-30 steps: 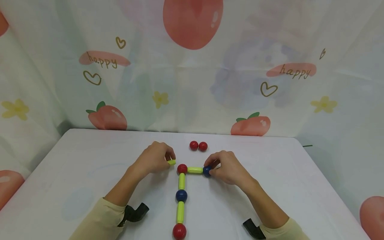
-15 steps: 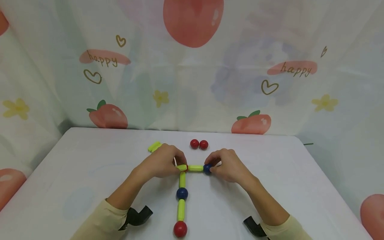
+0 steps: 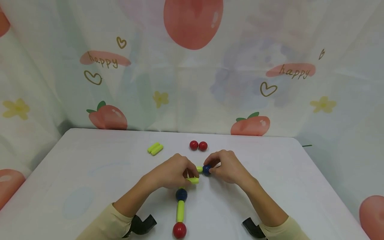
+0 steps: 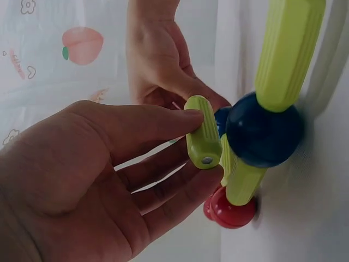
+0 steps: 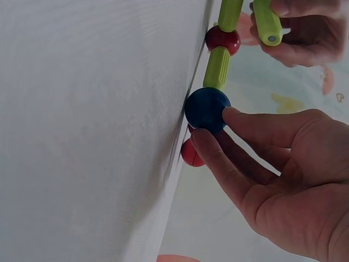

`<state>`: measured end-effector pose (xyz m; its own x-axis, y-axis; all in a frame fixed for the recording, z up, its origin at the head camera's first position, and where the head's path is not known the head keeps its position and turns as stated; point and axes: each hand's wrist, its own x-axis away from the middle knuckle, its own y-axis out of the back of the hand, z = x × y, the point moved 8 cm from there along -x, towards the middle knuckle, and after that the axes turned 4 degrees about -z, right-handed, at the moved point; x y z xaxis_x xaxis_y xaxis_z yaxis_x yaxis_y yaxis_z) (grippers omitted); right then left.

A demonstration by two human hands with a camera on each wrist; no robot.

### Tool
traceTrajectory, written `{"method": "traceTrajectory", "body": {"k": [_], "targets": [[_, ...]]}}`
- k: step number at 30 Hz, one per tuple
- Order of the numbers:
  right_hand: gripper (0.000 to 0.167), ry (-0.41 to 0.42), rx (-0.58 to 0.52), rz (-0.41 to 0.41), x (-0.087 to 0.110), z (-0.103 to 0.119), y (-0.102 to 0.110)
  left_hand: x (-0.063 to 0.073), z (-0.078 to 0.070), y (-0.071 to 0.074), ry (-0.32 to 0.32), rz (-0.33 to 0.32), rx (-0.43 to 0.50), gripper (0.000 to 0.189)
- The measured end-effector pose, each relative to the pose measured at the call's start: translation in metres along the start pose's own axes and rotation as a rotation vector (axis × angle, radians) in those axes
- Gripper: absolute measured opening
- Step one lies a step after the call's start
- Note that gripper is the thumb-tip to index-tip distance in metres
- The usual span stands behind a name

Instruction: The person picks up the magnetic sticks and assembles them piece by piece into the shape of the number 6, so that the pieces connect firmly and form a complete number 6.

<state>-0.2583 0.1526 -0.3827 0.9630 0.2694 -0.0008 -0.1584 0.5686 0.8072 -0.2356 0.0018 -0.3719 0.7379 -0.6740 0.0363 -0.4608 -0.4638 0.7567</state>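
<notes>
My left hand (image 3: 174, 171) pinches a yellow-green magnetic rod (image 4: 204, 134) between thumb and fingers; a metal tip shows at its end. The rod is held above the table, over the chain's bend. With thumb and fingertips, my right hand (image 3: 226, 166) holds a blue ball (image 5: 206, 109). From that ball a green rod (image 5: 217, 68) leads to a red corner ball (image 5: 223, 39), which my left hand hides in the head view. Towards me, the chain continues through a second blue ball (image 3: 181, 194) and a rod (image 3: 180, 211) to a red ball (image 3: 179, 230).
Two loose green rods (image 3: 155, 149) lie side by side at the back left of the white table (image 3: 90, 176). A pair of red balls (image 3: 198, 146) sits at the back middle. Patterned cloth (image 3: 192, 83) hangs behind the table.
My left hand has moved right and somewhat towards me with its rod, passing over the red corner ball. The two loose rods behind it have come into view. My right hand stays on the blue ball.
</notes>
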Motion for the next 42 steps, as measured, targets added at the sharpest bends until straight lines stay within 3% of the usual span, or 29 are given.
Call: {"method": "traceTrajectory", "body": {"k": [12,29,42], "targets": [[0.02,0.022,-0.001,0.004,0.0,0.0,0.0,-0.003,-0.011,-0.019,-0.078,0.03,0.015,0.019],[0.021,0.002,-0.004,0.01,-0.001,-0.002,0.0,-0.003,-0.015,-0.037,-0.051,0.091,-0.018,0.016],[0.021,0.016,-0.006,0.005,-0.001,-0.001,0.0,-0.001,-0.019,-0.038,-0.078,0.104,-0.031,0.014]]}}
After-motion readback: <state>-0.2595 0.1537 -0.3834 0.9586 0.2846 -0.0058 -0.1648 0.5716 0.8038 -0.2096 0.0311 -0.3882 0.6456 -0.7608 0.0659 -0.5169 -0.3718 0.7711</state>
